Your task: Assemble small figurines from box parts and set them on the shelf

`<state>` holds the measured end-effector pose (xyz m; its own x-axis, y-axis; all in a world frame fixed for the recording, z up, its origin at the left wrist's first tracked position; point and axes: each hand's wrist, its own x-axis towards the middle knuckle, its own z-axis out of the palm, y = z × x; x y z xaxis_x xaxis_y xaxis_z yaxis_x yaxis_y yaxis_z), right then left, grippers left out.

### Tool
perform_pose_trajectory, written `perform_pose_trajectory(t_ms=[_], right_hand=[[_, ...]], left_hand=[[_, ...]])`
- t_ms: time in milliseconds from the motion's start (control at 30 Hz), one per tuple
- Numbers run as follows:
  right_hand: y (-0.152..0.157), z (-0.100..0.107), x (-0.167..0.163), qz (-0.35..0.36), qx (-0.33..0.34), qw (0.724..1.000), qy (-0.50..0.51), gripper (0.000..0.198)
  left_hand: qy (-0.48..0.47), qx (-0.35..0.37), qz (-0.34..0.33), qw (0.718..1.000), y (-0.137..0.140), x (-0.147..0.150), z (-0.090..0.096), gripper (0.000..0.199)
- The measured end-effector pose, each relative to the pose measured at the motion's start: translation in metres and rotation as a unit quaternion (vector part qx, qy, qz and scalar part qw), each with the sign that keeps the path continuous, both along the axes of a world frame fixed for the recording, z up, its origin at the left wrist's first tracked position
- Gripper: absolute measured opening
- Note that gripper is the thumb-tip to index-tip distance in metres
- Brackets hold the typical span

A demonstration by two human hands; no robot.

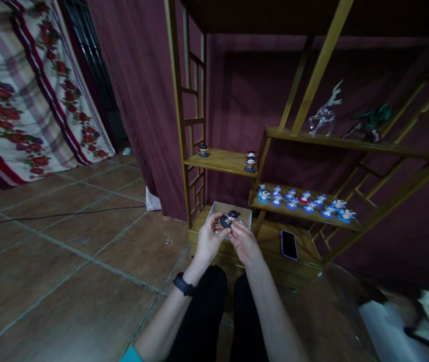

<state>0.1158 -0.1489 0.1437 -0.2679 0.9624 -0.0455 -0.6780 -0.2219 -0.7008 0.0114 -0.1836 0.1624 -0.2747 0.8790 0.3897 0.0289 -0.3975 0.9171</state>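
Observation:
Between my two hands is a small black-haired figurine [231, 217] on a dark round base, tilted on its side. My left hand [211, 235] grips the base from the left, thumb and fingers closed on it. From the right, my right hand [243, 242] pinches the same figurine with its fingertips. Just beyond and below them lies an open white box [245, 215] on the bottom shelf, partly covered by my hands. Similar figurines stand on the shelf above: one at the left [203, 151], and a pair at the right end [251, 162].
Several blue-and-white figurines [291, 203] stand in rows on the right shelf [323, 219]. A phone [288, 245] lies beneath them. Higher up are a clear deer statuette [324, 116] and a dark green statuette [372, 123]. A black cable [59, 216] crosses the tiled floor.

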Motion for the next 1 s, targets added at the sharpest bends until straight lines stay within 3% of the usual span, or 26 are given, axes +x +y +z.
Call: perform_pose_trajectory(t_ms=[167,300,500,700,1000], right_hand=[[-0.002,0.003,0.000,-0.009,0.004,1.000,-0.012,0.024],[-0.006,0.008,0.001,-0.012,0.036,0.999,-0.032,0.028],[-0.012,0.011,-0.002,-0.011,0.056,0.996,-0.062,0.031],[-0.017,0.014,-0.005,-0.017,0.078,0.992,-0.096,0.031],[-0.025,0.030,-0.003,-0.025,0.134,0.980,-0.144,0.027]], left_hand=[[-0.011,-0.017,-0.005,1.000,0.002,-0.001,-0.003,0.047],[-0.092,-0.043,-0.049,0.994,0.004,-0.005,-0.003,0.046],[-0.225,-0.088,-0.124,0.962,0.001,-0.019,0.001,0.042],[-0.286,-0.130,-0.209,0.926,-0.004,-0.030,0.003,0.033],[-0.355,-0.124,-0.248,0.893,-0.006,-0.032,0.004,0.021]])
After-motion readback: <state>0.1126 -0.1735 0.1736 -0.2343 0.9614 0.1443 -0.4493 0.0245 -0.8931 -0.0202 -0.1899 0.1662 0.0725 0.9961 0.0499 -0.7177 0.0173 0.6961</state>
